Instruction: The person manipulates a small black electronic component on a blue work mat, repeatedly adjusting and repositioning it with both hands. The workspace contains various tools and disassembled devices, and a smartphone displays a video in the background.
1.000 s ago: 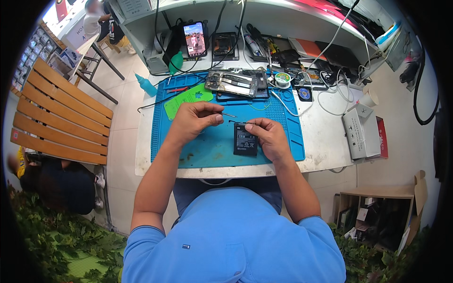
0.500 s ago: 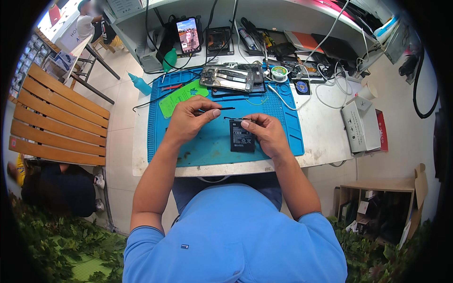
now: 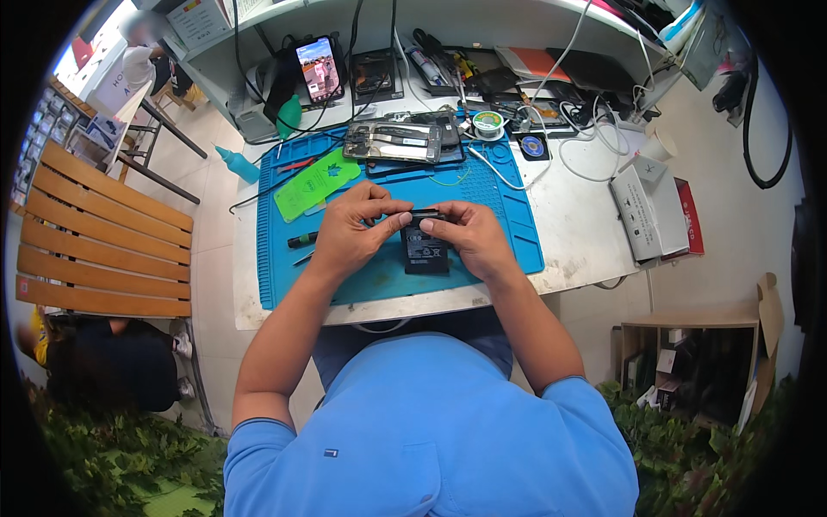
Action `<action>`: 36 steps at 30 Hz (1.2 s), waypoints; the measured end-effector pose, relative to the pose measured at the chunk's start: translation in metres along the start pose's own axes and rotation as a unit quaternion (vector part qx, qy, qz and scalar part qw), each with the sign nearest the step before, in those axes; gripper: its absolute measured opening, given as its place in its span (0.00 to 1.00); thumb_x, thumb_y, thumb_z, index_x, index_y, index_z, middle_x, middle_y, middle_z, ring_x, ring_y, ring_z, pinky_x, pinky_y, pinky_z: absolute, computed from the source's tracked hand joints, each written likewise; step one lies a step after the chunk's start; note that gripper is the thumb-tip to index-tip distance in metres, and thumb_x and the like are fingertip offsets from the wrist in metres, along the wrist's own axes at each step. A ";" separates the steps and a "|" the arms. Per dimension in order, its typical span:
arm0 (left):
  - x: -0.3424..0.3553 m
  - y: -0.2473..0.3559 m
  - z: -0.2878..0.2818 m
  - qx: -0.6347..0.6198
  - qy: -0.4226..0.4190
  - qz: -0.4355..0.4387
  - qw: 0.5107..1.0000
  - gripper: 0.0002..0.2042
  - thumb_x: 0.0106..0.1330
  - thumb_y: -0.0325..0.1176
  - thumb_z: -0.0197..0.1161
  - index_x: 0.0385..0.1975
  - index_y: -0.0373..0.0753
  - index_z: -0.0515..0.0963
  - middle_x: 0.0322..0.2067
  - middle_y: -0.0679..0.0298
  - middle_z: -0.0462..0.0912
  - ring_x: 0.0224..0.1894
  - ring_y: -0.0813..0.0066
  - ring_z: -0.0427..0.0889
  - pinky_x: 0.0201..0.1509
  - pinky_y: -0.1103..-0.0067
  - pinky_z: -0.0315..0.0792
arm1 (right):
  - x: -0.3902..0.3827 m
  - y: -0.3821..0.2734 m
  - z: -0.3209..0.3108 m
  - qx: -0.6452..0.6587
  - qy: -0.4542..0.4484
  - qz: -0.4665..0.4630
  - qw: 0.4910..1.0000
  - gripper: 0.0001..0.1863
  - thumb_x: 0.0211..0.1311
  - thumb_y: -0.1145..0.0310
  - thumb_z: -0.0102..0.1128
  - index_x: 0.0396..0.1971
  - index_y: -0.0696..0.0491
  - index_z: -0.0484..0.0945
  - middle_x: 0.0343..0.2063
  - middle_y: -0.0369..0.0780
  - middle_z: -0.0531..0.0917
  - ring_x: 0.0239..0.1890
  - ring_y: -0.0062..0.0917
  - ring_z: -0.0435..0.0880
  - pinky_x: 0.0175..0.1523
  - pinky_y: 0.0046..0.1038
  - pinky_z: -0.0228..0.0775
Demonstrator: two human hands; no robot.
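Observation:
A flat black phone battery (image 3: 426, 257) hangs upright over the blue work mat (image 3: 370, 280), its top end between my two hands. My right hand (image 3: 475, 234) is closed on its upper right corner, thumb in front. A thin black strip (image 3: 423, 213) lies along the battery's top edge. My left hand (image 3: 351, 226) pinches the strip's left end, its thumb touching the battery's upper left corner. Whether the strip is stuck to the battery, I cannot tell. Beside my left wrist lie a black-and-green tool handle (image 3: 301, 239) and a slim metal-tipped tool (image 3: 303, 258).
An opened phone (image 3: 392, 140) lies at the mat's back, near a green card (image 3: 317, 185) and a solder spool (image 3: 488, 125). A lit phone (image 3: 320, 69) stands behind. White cables (image 3: 594, 121) tangle at right; a blue bottle (image 3: 237, 164) stands left. A person sits far left.
My left hand has brought the strip right and down onto the battery's top edge, where both hands now meet. The whole view has shifted slightly; the tools by my left wrist have come into sight.

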State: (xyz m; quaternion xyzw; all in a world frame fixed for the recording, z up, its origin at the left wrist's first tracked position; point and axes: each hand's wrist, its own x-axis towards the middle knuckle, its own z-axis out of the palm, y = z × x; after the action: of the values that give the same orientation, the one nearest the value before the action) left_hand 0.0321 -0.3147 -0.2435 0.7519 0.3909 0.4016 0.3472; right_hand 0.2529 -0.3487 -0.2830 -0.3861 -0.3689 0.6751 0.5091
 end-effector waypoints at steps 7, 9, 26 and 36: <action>0.000 -0.002 0.003 0.000 -0.003 -0.018 1.000 0.10 0.60 0.30 0.78 0.42 0.44 0.91 0.32 0.69 0.82 0.31 0.82 0.76 0.33 0.84 0.70 | -0.001 -0.001 0.000 -0.002 -0.007 0.000 1.000 0.15 0.62 0.74 0.74 0.47 0.64 0.84 0.39 0.41 0.89 0.39 0.19 0.87 0.49 0.21 0.80; 0.000 -0.002 0.004 0.000 -0.003 -0.020 1.000 0.10 0.60 0.30 0.78 0.42 0.44 0.91 0.32 0.69 0.82 0.31 0.83 0.76 0.32 0.84 0.70 | -0.001 -0.001 0.001 -0.004 -0.008 -0.002 1.000 0.15 0.62 0.74 0.74 0.47 0.64 0.84 0.39 0.41 0.89 0.39 0.19 0.87 0.49 0.21 0.80; 0.005 0.001 -0.002 0.002 -0.040 -0.031 0.999 0.09 0.61 0.28 0.76 0.41 0.42 0.91 0.31 0.68 0.81 0.32 0.82 0.77 0.34 0.83 0.71 | -0.001 0.000 0.005 -0.002 -0.002 -0.026 1.000 0.13 0.67 0.70 0.71 0.45 0.64 0.85 0.38 0.40 0.89 0.39 0.18 0.86 0.48 0.20 0.78; 0.010 -0.014 -0.030 -0.138 -0.045 -0.089 0.985 0.18 0.67 0.32 0.71 0.56 0.37 0.84 0.42 0.66 0.84 0.42 0.80 0.80 0.47 0.81 0.74 | 0.000 0.006 0.003 -0.049 0.010 -0.053 0.997 0.12 0.68 0.68 0.70 0.42 0.62 0.87 0.34 0.37 0.88 0.36 0.15 0.83 0.44 0.18 0.75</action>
State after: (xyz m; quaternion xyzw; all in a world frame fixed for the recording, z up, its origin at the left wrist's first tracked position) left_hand 0.0054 -0.2932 -0.2391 0.6762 0.3809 0.3849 0.4996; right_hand 0.2478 -0.3503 -0.2873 -0.3971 -0.4165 0.6246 0.5280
